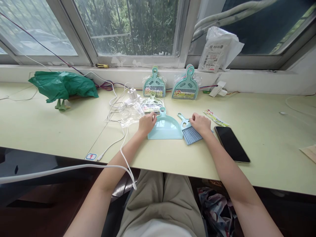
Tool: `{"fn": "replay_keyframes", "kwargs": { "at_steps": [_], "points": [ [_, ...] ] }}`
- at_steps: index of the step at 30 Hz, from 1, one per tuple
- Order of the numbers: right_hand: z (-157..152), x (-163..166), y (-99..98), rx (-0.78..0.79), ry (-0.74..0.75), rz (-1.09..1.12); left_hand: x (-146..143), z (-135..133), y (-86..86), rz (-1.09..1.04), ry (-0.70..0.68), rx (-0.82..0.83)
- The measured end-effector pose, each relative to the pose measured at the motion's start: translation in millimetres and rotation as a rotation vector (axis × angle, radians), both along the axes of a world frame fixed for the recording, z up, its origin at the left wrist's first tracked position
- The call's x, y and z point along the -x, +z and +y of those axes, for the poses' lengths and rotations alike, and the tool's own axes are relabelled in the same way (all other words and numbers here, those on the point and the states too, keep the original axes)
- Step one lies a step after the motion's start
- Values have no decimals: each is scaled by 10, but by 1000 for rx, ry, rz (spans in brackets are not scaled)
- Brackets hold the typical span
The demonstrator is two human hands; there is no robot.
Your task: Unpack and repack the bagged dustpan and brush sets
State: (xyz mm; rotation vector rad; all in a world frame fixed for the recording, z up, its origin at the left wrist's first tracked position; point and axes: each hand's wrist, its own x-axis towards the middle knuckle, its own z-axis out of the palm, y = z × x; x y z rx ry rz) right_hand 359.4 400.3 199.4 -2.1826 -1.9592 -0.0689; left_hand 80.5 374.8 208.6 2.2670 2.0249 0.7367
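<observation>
One dustpan (165,129), one brush (191,135).
Left hand (147,123) at the dustpan's ten o'clock, right hand (201,123) at the brush's two o'clock; can't tell if either grip's closed.

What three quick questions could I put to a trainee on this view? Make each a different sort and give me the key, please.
1. Which of the person's hands is at the blue brush?
2. True or false: the brush lies between the light blue dustpan nearest the person and the black-screened phone.
3. Fill in the colour: the plastic bag on the left part of the table is ____.

Key:
1. The right hand.
2. True.
3. Green.
</observation>
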Motion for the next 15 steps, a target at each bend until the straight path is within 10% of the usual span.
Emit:
{"fn": "replay_keyframes", "kwargs": {
  "at_steps": [15],
  "points": [
    [-28, 25, 32, 34, 25, -40, -3, 13, -13, 11, 20, -15]
  ]
}}
